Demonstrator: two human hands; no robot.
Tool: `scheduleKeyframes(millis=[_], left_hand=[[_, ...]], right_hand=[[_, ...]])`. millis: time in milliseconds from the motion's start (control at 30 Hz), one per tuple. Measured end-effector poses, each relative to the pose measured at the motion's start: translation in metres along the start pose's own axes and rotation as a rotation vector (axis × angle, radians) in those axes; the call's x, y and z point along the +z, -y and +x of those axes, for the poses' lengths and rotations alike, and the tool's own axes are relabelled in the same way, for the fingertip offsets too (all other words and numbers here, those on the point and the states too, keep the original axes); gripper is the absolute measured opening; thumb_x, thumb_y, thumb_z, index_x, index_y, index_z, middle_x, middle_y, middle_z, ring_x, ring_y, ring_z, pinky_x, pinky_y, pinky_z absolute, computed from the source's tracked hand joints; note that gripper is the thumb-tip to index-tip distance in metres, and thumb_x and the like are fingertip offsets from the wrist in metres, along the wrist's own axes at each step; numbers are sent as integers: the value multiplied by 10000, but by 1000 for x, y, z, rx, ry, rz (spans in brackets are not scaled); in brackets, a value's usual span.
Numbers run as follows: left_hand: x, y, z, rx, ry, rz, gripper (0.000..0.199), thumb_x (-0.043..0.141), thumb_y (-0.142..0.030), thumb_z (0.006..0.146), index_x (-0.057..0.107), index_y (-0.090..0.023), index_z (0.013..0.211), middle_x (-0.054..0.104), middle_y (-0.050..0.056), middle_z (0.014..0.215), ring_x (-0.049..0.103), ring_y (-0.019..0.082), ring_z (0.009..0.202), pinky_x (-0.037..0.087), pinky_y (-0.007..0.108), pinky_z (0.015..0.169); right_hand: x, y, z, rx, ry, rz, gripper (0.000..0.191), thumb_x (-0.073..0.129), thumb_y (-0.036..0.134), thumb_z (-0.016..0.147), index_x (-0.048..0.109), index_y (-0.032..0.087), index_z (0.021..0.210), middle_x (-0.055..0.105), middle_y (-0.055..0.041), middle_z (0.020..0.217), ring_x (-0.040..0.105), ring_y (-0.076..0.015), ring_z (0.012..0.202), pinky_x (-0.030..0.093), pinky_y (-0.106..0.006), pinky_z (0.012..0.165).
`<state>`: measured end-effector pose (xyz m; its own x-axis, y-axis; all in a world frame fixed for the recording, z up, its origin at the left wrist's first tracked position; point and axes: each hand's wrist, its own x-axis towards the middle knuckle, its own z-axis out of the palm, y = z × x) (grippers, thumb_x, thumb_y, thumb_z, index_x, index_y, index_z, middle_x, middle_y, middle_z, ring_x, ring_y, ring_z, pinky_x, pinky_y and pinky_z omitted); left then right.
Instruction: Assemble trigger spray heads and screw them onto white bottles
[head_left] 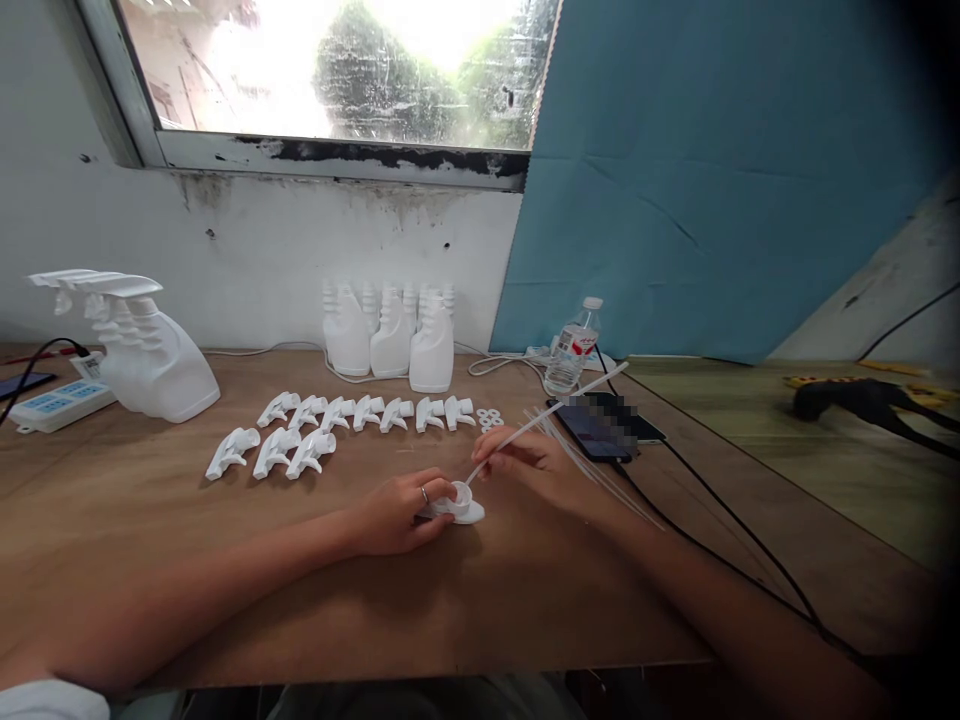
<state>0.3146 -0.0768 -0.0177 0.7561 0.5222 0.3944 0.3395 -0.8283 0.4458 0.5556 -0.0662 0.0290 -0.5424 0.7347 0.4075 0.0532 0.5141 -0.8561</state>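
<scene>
Right hand (523, 462) curled, pinching tube (555, 411) (slantwise)

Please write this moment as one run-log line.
left hand: holds white spray head | right hand: holds thin tube, lower end at head's opening | nearby: loose tubes, more spray heads in rows

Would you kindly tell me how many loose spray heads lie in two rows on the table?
10: seven spray heads in the back row, nearer the wall, and three in the front row; none appears hidden.
</scene>
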Motion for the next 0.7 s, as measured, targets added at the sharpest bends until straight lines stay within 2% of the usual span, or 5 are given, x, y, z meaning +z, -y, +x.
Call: scheduleKeyframes(millis=[100,233,433,567,700], left_hand=[[1,2,-1,6,-5,-12,203,465,-277,906,504,-198,1090,593,67,1055,587,157,883,462,258,805],[2,5,-2,-17,6,-45,234,473,-307,917,527,-204,1120,603,65,1068,591,165,931,454,259,829],[5,11,-4,-61,-2,-77,236,516,-351,905,576,-200,1076,618,51,988,583,144,828,444,235,747],[5,10,-3,-69,-10,-99,273,522,-372,902,586,-208,1110,626,51,990,590,146,839,447,231,751],[2,8,-2,-77,-5,-116,273,541,-377,891,594,-214,1103,633,51,1034,596,145,851,455,228,751]], right_hand=[[14,-8,2,-15,44,-146,141,588,300,873,671,188,852,608,-43,871,596,-150,745,495,-290,680],[24,-15,0,3,44,-282,136,540,263,892,613,180,813,596,-15,755,569,-137,699,462,-255,635],[27,-14,0,-51,67,-416,159,487,209,901,570,179,768,552,6,675,513,-109,593,416,-231,577],[28,-11,0,-73,137,-453,194,467,198,903,557,174,734,553,-4,680,512,-116,612,408,-234,583],[29,-12,-3,-42,128,-456,214,446,243,931,571,176,772,559,-14,721,535,-131,671,418,-250,638]])
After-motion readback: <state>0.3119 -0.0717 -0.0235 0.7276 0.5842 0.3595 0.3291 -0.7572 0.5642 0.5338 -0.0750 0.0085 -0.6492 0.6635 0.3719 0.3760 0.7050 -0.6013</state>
